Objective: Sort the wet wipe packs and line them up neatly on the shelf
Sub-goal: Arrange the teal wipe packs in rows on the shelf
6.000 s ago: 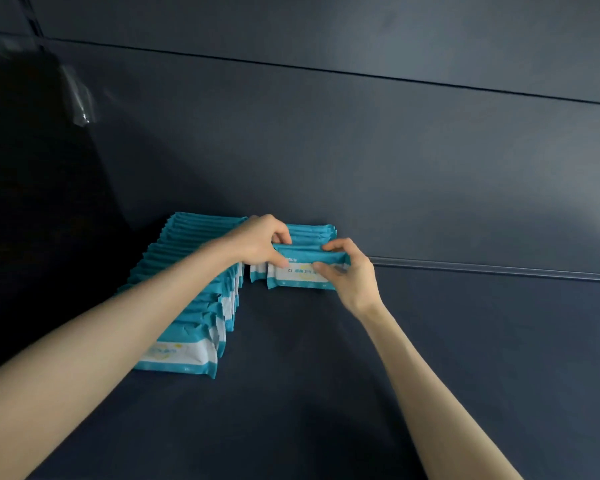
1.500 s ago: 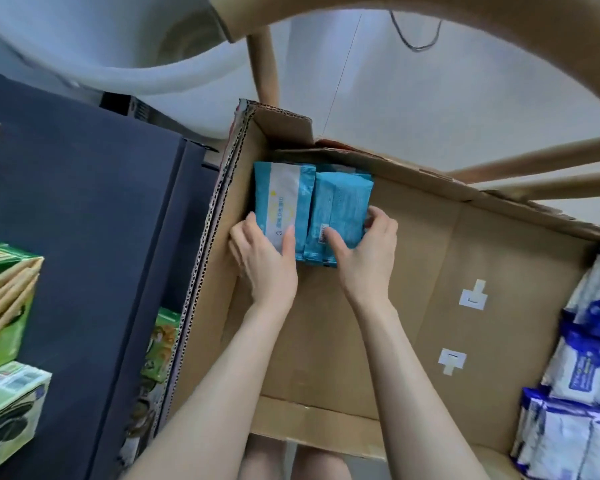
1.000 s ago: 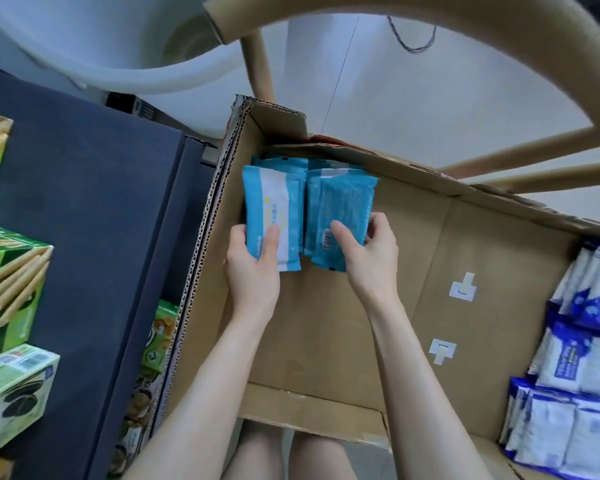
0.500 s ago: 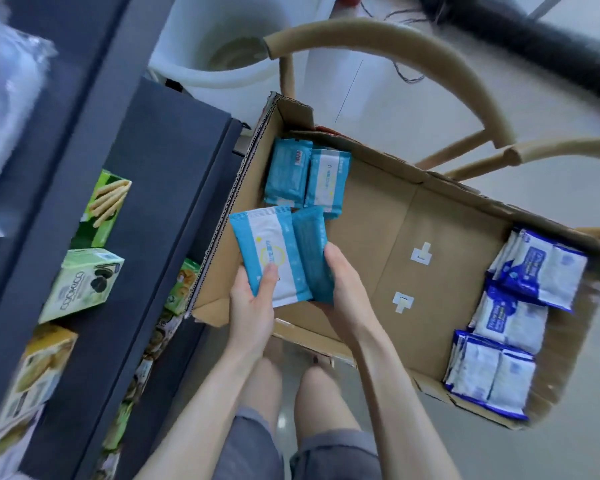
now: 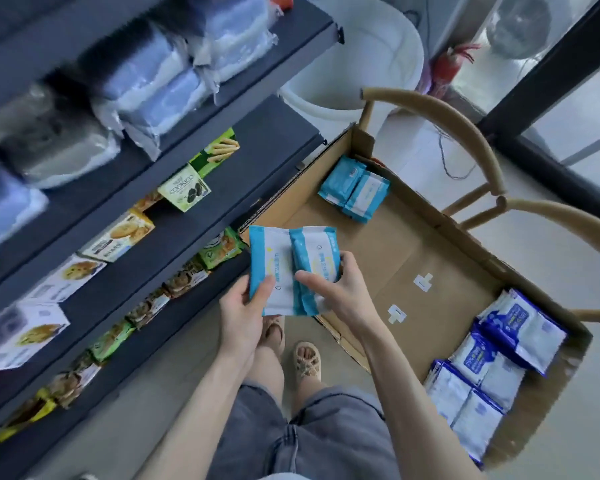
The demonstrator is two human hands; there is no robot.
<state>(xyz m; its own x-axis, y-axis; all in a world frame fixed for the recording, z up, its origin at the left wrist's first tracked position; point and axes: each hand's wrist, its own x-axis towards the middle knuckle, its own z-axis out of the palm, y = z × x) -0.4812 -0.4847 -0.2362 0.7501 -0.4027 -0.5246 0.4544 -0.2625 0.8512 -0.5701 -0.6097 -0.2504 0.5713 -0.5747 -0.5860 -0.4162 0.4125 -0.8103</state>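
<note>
**Two teal packs lifted out, bound for the shelf**

The shelf (image 5: pixel 222 188) stands on my left. The tiers in view carry snack boxes (image 5: pixel 184 192) and wrapped bundles (image 5: pixel 160 98). The spot meant for the wipes does not show here. I judge that the step in hand is carrying this load across to it. To do that well, I should hold both printed faces the same way with their bottom edges level, so they go in upright and need no second sorting.

My left hand (image 5: pixel 243 313) grips the larger teal pack (image 5: pixel 271 261) by its lower end, thumb on the front. My right hand (image 5: pixel 343 292) curls round the smaller teal pack (image 5: pixel 317 258), which overlaps the first. Whether there is more than one pack in that hand I cannot tell. Both packs hang over the near left corner of the cardboard box (image 5: pixel 430 244).

The box sits between the arms of a wooden chair (image 5: pixel 465 133). Its biggest load is the dark-blue packs (image 5: pixel 492 358), bunched at the right end. In the far left corner a pair of teal packs (image 5: pixel 354 188) lies side by side, touching. Between the two groups there is bare cardboard.
</note>
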